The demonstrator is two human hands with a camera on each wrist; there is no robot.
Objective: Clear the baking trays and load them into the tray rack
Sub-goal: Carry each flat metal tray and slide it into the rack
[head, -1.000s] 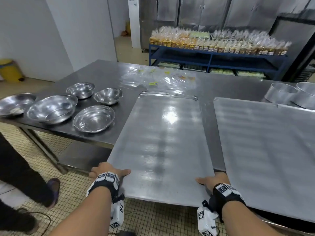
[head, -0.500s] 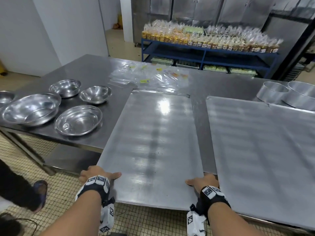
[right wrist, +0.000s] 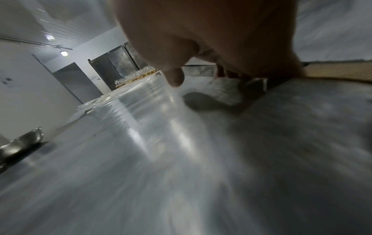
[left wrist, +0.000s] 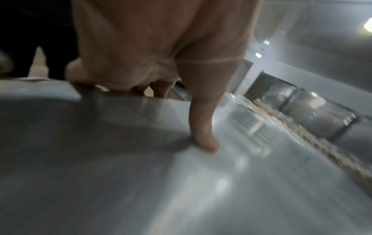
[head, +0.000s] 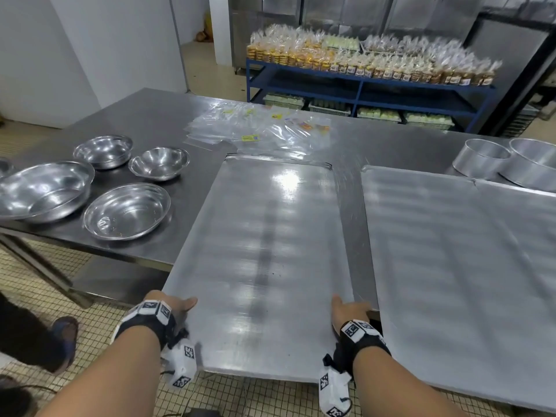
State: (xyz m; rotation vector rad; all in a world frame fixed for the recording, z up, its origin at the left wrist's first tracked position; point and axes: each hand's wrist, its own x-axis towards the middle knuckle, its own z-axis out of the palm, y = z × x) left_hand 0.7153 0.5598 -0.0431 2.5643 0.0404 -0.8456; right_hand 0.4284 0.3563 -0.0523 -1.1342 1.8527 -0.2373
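Note:
A large flat aluminium baking tray [head: 258, 251] lies lengthwise on the steel table [head: 150, 115], its near end sticking out past the table's front edge. My left hand [head: 168, 305] grips its left side near the front corner, thumb on top and fingers curled under, as the left wrist view shows on the tray [left wrist: 181, 182]. My right hand [head: 349, 311] grips the right side the same way, seen in the right wrist view over the tray [right wrist: 181, 159]. More trays [head: 451, 266] lie flat to the right. No tray rack is in view.
Several steel bowls [head: 126, 210] stand left of the tray. Clear plastic bags [head: 258, 130] lie beyond its far end. Two round cake tins [head: 505, 161] sit at the back right. A blue shelf [head: 370, 82] holds packed bread. A person's leg and shoe [head: 60, 341] are at the lower left.
The tray has slid toward me, so more of it overhangs the table's front edge. Both hands keep their grip on its sides.

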